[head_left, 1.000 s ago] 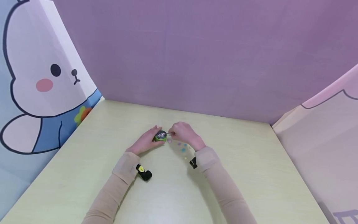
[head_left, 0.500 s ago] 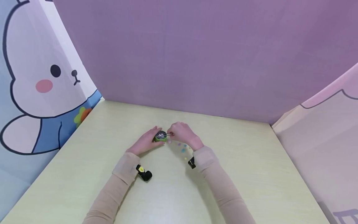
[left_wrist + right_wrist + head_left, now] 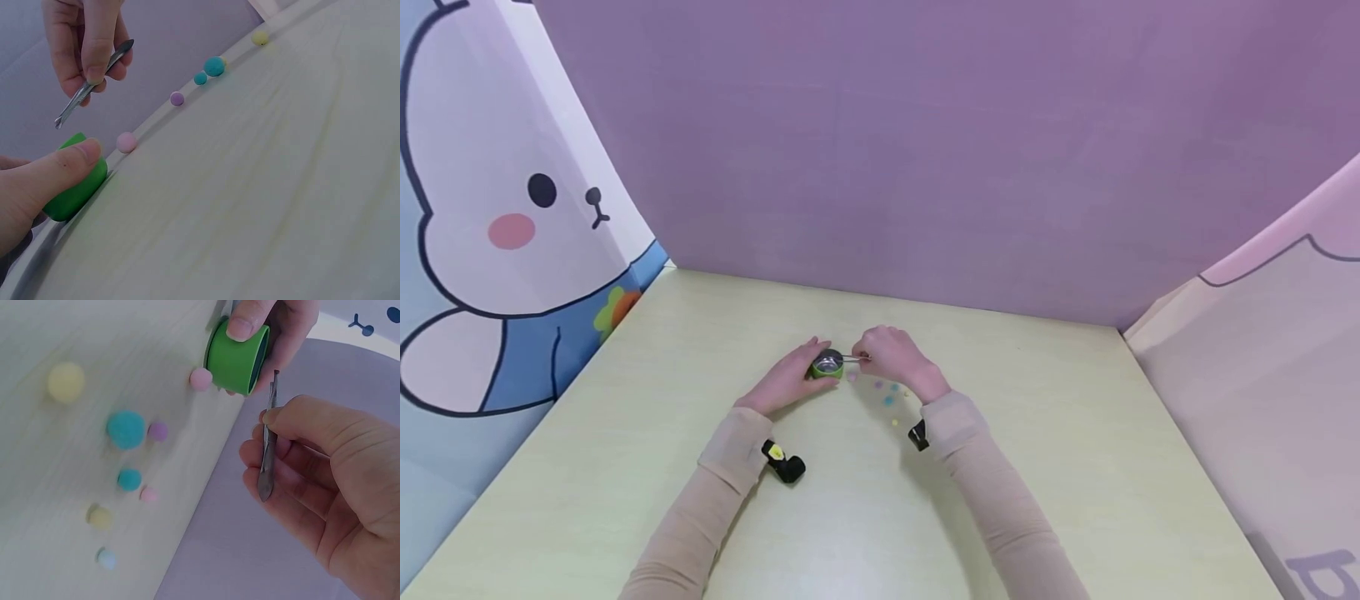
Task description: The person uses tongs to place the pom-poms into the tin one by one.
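Note:
My left hand (image 3: 784, 379) holds a small green cup (image 3: 234, 359) on the table, thumb on the near side and fingers on the far side. A shiny interior shows through the cup's mouth in the head view. Metal tweezers (image 3: 269, 447) are pinched between the thumb and fingers of my right hand (image 3: 891, 354), to the right of the cup. Their tips point toward the cup's mouth, with nothing between them in the left wrist view. Close beside the cup lies a pink pom-pom (image 3: 127, 142).
Several loose pom-poms lie on the table right of the cup, among them a large teal pom-pom (image 3: 126, 430), a purple pom-pom (image 3: 158, 431) and a yellow pom-pom (image 3: 65, 382). A purple backdrop (image 3: 880, 167) stands behind the pale table (image 3: 1037, 467).
The right hand with the tweezers moved slightly toward the cup, then drew back a little to the right. The left hand keeps its hold on the cup.

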